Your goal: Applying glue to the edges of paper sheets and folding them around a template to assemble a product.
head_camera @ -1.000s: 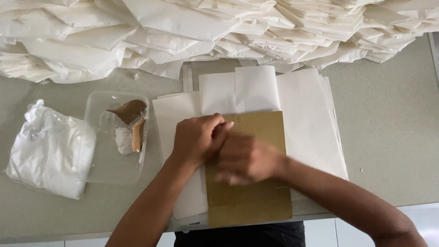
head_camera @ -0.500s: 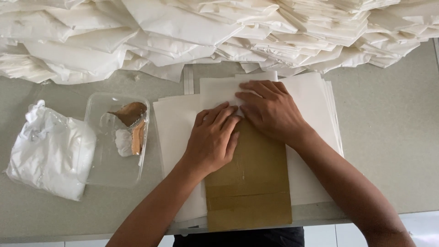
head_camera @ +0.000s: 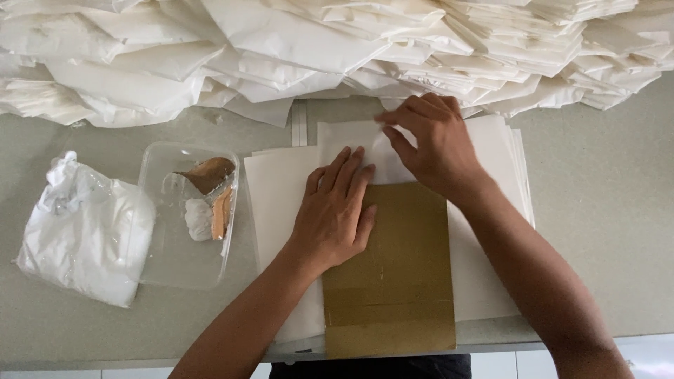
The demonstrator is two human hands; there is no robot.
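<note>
A brown cardboard sheet [head_camera: 393, 274] lies on a stack of white paper sheets [head_camera: 491, 210] at the table's near edge. A folded white paper [head_camera: 351, 137] covers the cardboard's far end. My left hand [head_camera: 333, 210] rests flat on that paper at the cardboard's top left, fingers spread and pressing down. My right hand [head_camera: 432, 144] is farther away at the paper's far edge, with its fingertips pinching or pressing the fold.
A big heap of folded white papers [head_camera: 281, 49] fills the far side of the grey table [head_camera: 611, 210]. A clear plastic tub [head_camera: 186, 217] with a brown scraper and white paste sits left of the stack. A white plastic bag [head_camera: 84, 228] lies at the far left.
Both hands have slid away from me, from the middle of the cardboard to its far end. The right hand has gone farthest, up to the paper's far edge.
</note>
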